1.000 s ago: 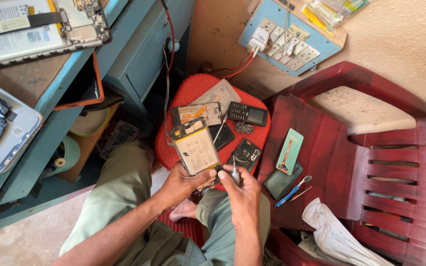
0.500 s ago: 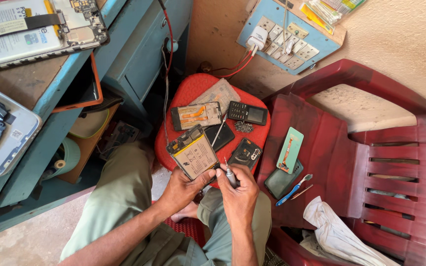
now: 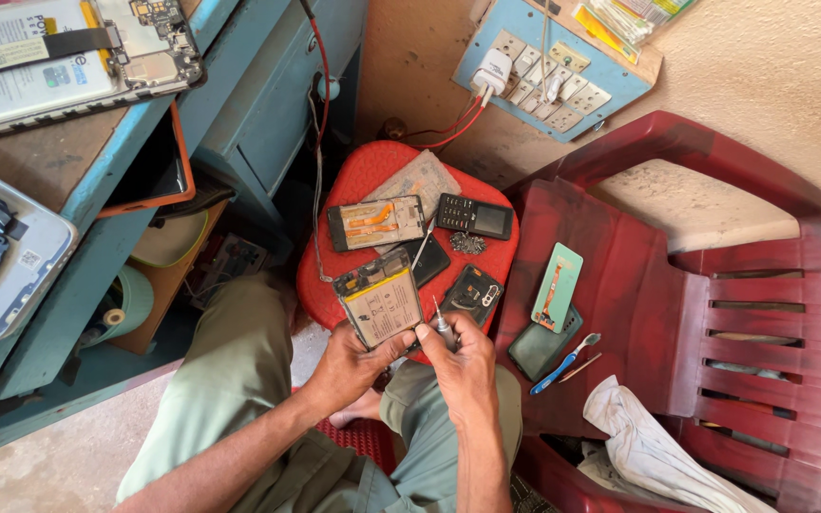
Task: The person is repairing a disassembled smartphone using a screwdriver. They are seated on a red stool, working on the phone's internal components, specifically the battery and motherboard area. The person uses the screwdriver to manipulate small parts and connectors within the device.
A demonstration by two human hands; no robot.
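Note:
An opened smartphone [image 3: 381,299] with its back off, showing a yellow-topped battery and circuit board, is gripped at its lower edge by my left hand [image 3: 352,366]. My right hand [image 3: 460,359] pinches a small metal screwdriver [image 3: 440,319], tip pointing up beside the phone's lower right corner. Both hands hover over the near rim of a round red stool [image 3: 344,185]. On the stool lie another opened phone [image 3: 375,222], a black keypad phone [image 3: 473,217], a dark phone back [image 3: 472,294], a grey flat panel [image 3: 419,180] and a small pile of screws [image 3: 467,243].
A red plastic chair [image 3: 705,313] at right holds a green packet [image 3: 557,286], a dark phone [image 3: 542,347], a blue toothbrush [image 3: 563,363] and a white cloth [image 3: 653,451]. A blue socket board [image 3: 553,66] with a charger lies beyond. A blue workbench [image 3: 97,256] at left carries dismantled phones.
My right hand has shifted slightly, bringing the screwdriver upright beside the phone's lower right corner. The left hand keeps its hold and the phone has tilted a little.

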